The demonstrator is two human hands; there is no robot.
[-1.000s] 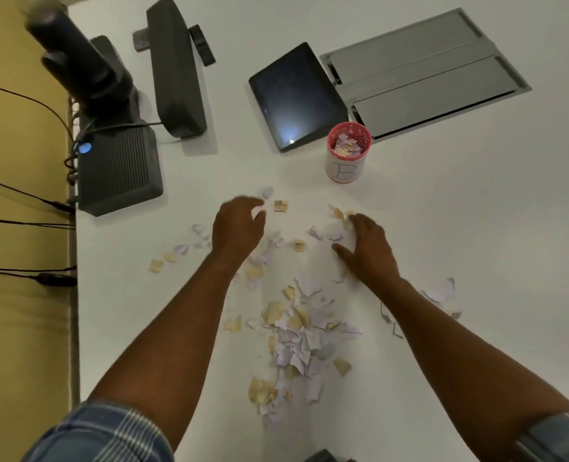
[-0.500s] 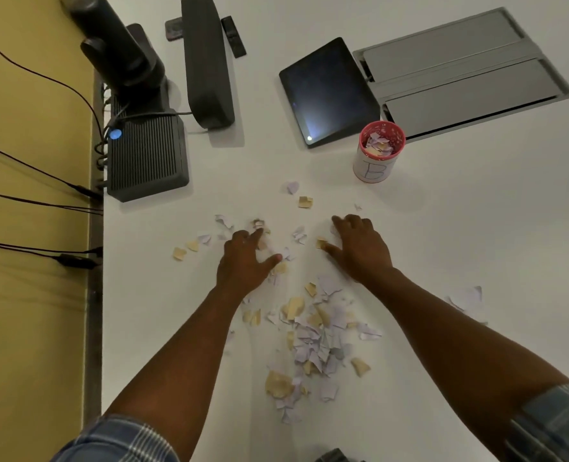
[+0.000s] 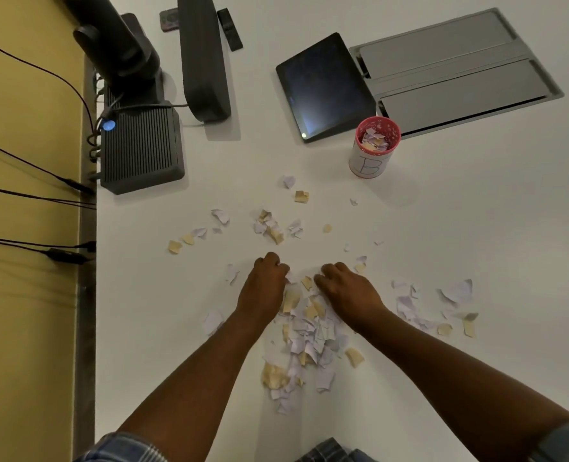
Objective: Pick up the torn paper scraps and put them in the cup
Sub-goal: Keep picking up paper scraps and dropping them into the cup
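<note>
A: Head view: left hand point(image 3: 263, 288) and right hand point(image 3: 346, 291), fingers curled, raking scraps point(image 3: 306, 331) on worktop point(image 3: 476, 228). Grasp unconfirmed. Cup point(image 3: 373, 151) well apart, part filled.

B: Risks: spill in transit from loose clench; cup tipped by careless reach.

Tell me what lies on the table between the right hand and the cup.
In the head view, a few small scraps lie just beyond the right hand; past them is bare white table up to the cup.
</note>
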